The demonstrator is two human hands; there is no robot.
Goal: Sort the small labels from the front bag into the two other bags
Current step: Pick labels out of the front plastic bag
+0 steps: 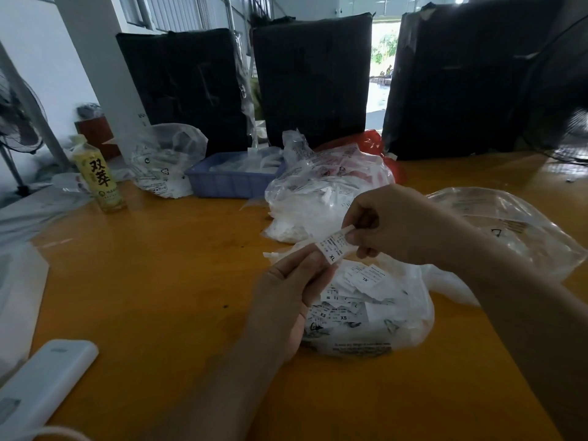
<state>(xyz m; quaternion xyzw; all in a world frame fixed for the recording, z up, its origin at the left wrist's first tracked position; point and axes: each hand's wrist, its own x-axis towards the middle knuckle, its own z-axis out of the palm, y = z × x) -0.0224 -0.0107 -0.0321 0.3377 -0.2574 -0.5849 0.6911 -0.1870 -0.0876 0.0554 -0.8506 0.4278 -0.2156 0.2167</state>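
Observation:
A clear front bag (375, 319) full of small white labels marked XS and XL lies on the orange table. Above it, my left hand (292, 294) and my right hand (381, 221) both pinch one white label (334, 246) printed XL, held between them. A fuller clear bag (321, 198) of white labels sits behind the front bag. Another clear bag (509, 227), nearly flat, lies to the right under my right forearm.
A blue tray (229, 183) and another clear bag (165, 160) stand at the back left, beside a yellow drink bottle (98, 176). Three black bundles (311, 78) line the table's far edge. A white power bank (41, 383) lies at the near left. A fan (560, 100) is at the right.

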